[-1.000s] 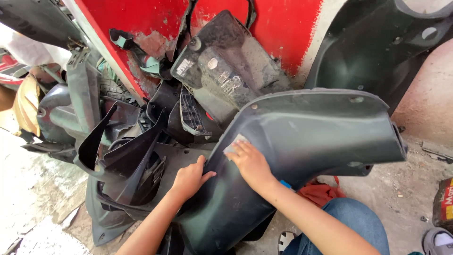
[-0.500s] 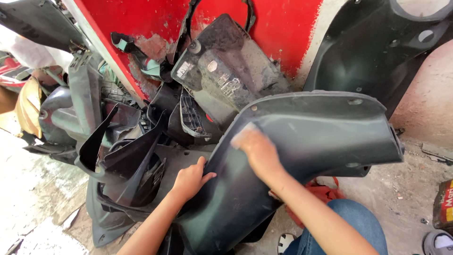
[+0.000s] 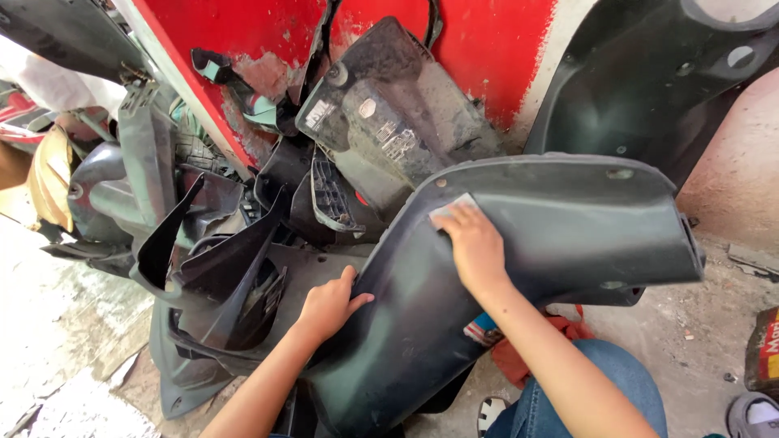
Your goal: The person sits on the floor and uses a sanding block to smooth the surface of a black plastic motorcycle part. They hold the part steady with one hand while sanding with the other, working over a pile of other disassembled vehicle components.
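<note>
Here, left hand [image 3: 329,304] clamps the dark plastic fairing panel's [image 3: 560,227] edge, steadying it; right hand [image 3: 475,243] presses flat a pale pad [image 3: 451,206], possibly sandpaper.

A red wall [image 3: 487,49] with chipped, flaking paint stands at the back, lit by bright daylight. Against its foot leans a heap of dusty black plastic panels [image 3: 203,243]. Right of the wall lies bare, gritty concrete floor [image 3: 698,341]. Left of the heap, the ground [image 3: 57,341] is pale and washed out by sun.
</note>
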